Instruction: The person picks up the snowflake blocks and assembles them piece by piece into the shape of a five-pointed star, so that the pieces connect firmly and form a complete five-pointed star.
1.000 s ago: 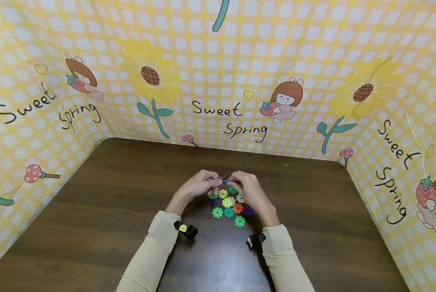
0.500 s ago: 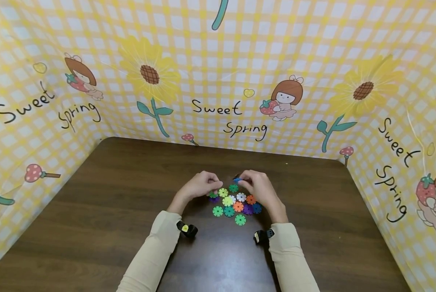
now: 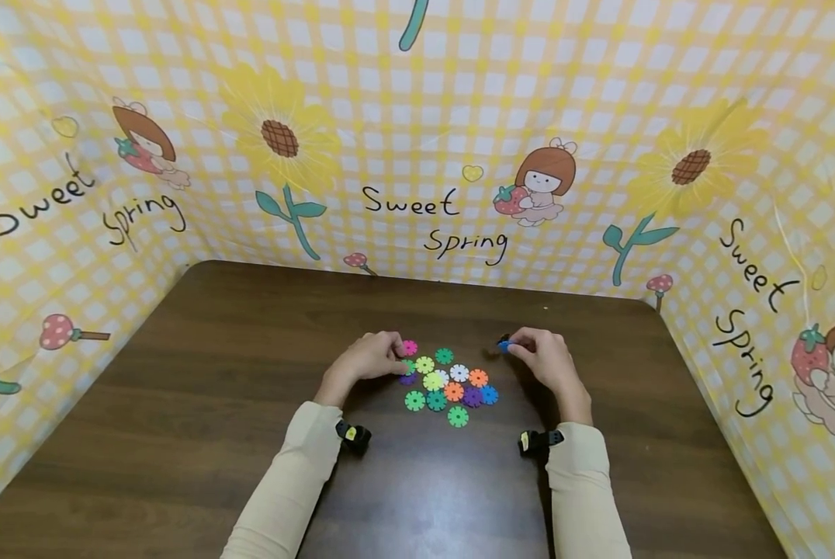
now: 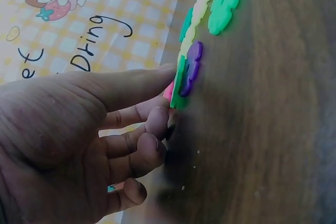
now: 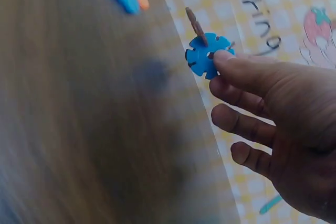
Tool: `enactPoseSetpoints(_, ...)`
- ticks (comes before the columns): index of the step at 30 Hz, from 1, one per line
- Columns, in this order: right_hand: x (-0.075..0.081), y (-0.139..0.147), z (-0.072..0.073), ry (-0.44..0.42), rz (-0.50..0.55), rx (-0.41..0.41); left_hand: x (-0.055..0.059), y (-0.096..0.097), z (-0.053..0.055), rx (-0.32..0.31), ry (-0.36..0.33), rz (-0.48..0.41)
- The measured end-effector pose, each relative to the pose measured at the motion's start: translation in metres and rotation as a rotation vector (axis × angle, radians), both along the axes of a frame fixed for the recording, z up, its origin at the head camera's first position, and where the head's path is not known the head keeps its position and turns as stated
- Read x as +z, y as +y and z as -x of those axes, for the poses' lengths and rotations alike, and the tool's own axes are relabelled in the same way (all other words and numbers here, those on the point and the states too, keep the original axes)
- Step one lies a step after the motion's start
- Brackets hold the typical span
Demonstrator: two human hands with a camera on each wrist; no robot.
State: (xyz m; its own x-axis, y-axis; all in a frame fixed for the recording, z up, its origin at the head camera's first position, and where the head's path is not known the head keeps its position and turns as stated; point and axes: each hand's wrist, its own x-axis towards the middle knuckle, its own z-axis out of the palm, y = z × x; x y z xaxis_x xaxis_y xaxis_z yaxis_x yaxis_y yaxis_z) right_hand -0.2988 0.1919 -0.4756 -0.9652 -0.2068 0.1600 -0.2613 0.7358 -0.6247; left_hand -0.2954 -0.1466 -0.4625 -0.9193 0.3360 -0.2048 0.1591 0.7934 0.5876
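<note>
My right hand (image 3: 545, 359) pinches a blue notched plastic disc (image 5: 198, 59) between thumb and fingers, above the right part of the table. A brown disc (image 5: 194, 22) is slotted into it edge-on. At the left end of a group of similar discs is my left hand (image 3: 368, 361), fingers loosely bent, thumb apart from the index finger. Its fingertips are right beside a pink disc (image 3: 409, 347) and a light green disc (image 4: 179, 80). A purple disc (image 4: 192, 69) lies partly under that green one.
Several discs lie between the hands, including white (image 3: 459, 373), orange (image 3: 478, 377), yellow (image 3: 424, 364), blue (image 3: 489, 395) and green (image 3: 458, 417). The brown wooden table (image 3: 250, 466) is walled at the back and sides by a yellow checked cloth (image 3: 389, 155).
Both hands were together at the blue and brown discs. My right hand has carried the joined discs to the right; my left has shifted slightly left, and the pink disc now shows.
</note>
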Motion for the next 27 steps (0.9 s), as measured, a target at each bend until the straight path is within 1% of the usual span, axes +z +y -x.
enactPoseSetpoints(3, 0.000, 0.008, 0.000, -0.014, 0.002, -0.032, 0.001, 0.000, -0.001, -0.003, -0.015, 0.009)
enactPoseSetpoints(8, -0.001, 0.017, -0.001, -0.028, -0.007, -0.081, 0.001, 0.001, -0.001, -0.031, -0.024, 0.029)
enactPoseSetpoints(15, 0.003, 0.016, 0.000, -0.003, -0.001, -0.119, 0.000, 0.000, 0.001, -0.040, -0.009, 0.038)
enactPoseSetpoints(19, 0.008, 0.010, 0.000, 0.005, 0.007, -0.111, 0.001, 0.000, 0.001, -0.045, -0.003, 0.044)
enactPoseSetpoints(23, 0.010, 0.002, 0.001, 0.000, 0.003, -0.081, 0.003, 0.000, -0.001, -0.052, 0.002, 0.031)
enactPoseSetpoints(25, 0.010, -0.002, 0.001, -0.011, -0.002, -0.045, 0.003, 0.000, -0.001, -0.057, 0.006, 0.018)
enactPoseSetpoints(27, 0.009, -0.006, 0.001, -0.027, -0.001, 0.012, 0.004, -0.001, -0.001, -0.062, 0.012, 0.006)
